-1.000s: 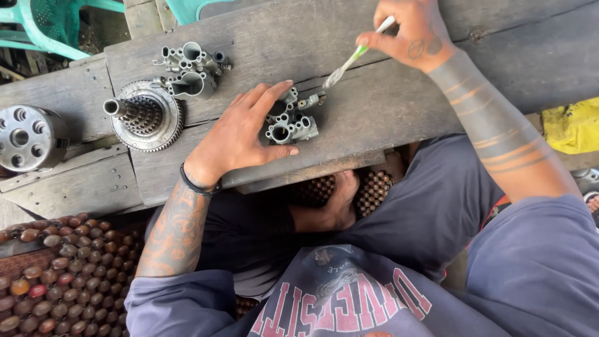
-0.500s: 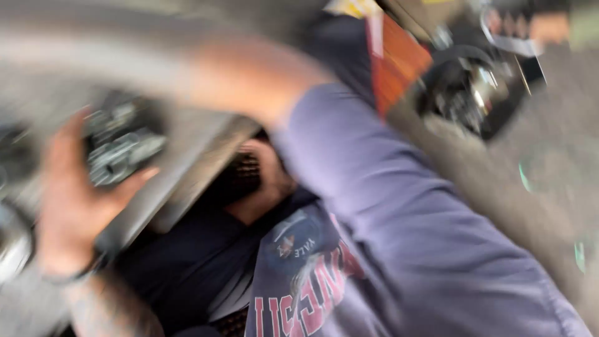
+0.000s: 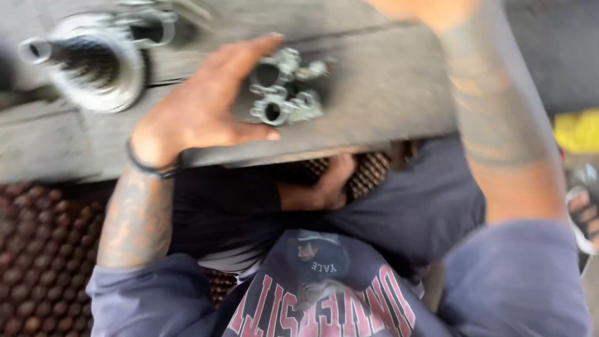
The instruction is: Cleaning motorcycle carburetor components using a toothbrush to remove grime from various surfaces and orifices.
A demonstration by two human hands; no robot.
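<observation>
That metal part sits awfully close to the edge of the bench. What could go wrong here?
The small metal casting lies near the front edge of the wooden bench, steadied only by the left hand; a nudge might tip it onto the lap below. The toothed gear shaft stands close beside that hand, so a slip could scrape knuckles. The right hand is mostly out of frame, so its grip is unclear.

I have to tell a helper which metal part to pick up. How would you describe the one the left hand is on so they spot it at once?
Start at the grey wooden bench top across the upper picture. Near its front edge the left hand lies flat, its fingers touching a small cluster of short silver tubes with round openings. Unlike the big toothed gear with a shaft farther left, it is compact and knobbly.
</observation>
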